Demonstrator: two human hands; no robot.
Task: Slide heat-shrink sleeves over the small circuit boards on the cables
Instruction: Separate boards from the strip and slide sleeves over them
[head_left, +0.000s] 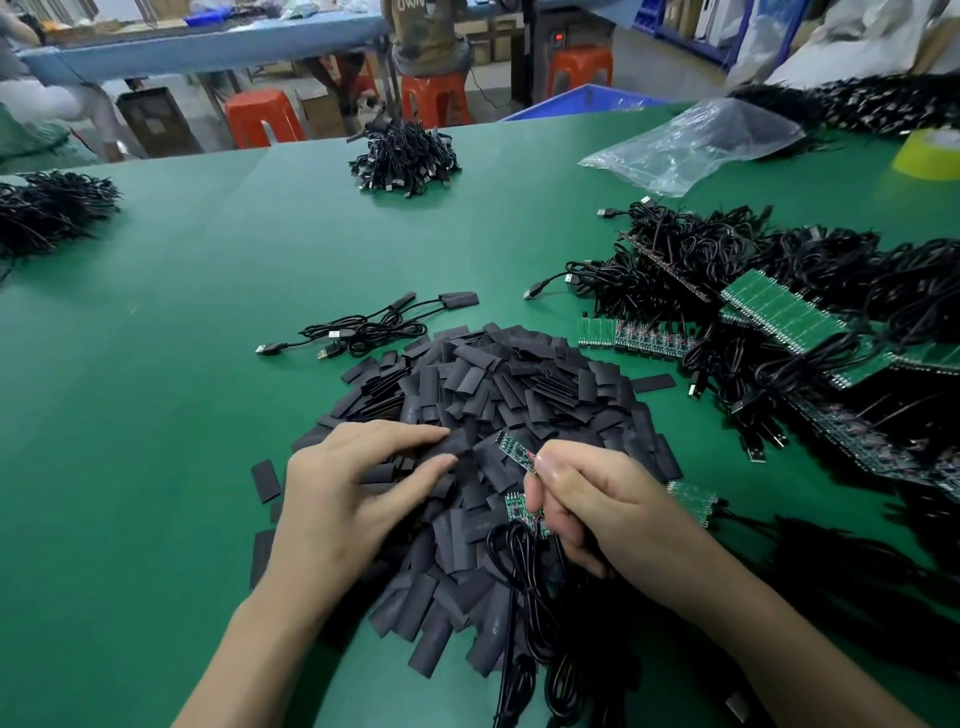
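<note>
- Head view: a small green circuit board, narrow and rectangular with tiny parts and a touch of red at its near end, is held just above a heap of flat black heat-shrink sleeves.
- Its long axis runs diagonally. The free end points up and to the left, away from the person, and the near end is hidden under the fingertips.
- The board is pinched at that near end between thumb and forefinger of the right hand, so most of it sticks out beyond the fingers.
- A second green board is seen lower in the same hand, against the curled fingers, and a thin black cable hangs in loops below it.
- The left hand is laid palm down on the heap with its fingers nearly straight. A single black sleeve is caught between the forefinger tip and the thumb tip.
- That sleeve lies just left of the board's free end. Whether the two touch cannot be told.
- The heap is spread on a green bench in front of the person.
- Two already sleeved cables lie beyond the heap.
- Panels of green boards among tangled black leads are stacked to the right.
</note>
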